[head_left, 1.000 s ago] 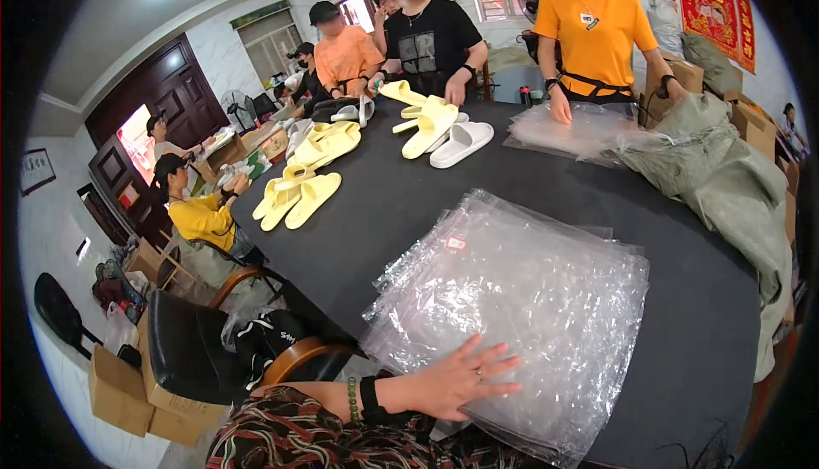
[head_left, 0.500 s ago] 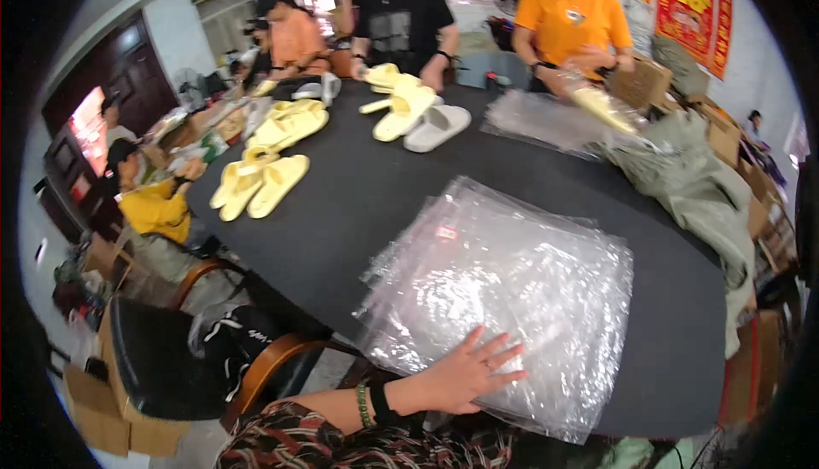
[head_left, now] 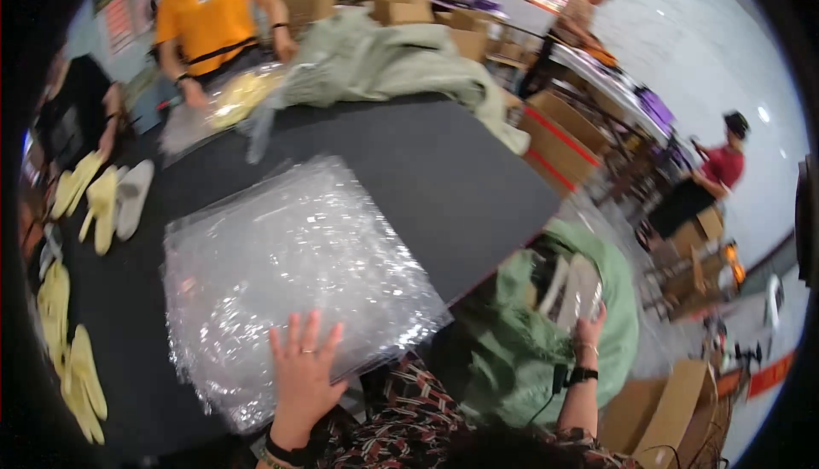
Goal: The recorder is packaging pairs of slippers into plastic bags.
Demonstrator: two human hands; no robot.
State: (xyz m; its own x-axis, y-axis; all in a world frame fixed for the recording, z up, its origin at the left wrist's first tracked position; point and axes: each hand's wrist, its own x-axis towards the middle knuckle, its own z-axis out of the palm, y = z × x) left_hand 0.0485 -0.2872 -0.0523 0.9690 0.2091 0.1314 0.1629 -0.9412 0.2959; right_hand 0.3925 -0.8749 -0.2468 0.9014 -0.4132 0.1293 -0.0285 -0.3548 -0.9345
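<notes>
My left hand [head_left: 303, 375] lies flat, fingers spread, on the near edge of a stack of clear plastic bags [head_left: 290, 264] on the black table [head_left: 452, 179]. My right hand [head_left: 589, 332] reaches down off the table's right side into an open pale green sack [head_left: 520, 341]. Its fingers are on the lower end of a clear packet holding a white pair of slippers [head_left: 573, 285]. The picture is blurred there, so the grip is not sharp.
Yellow and white slippers [head_left: 102, 200] lie along the table's left side. A green cloth sack [head_left: 384, 59] sprawls at the far edge, where a person in an orange shirt [head_left: 213, 17] handles a bagged item. Cardboard boxes [head_left: 554, 140] and other workers stand to the right.
The view has swung to the right. My left hand stays pressed on the plastic stack. My right hand and the green sack beside the table have come into view.
</notes>
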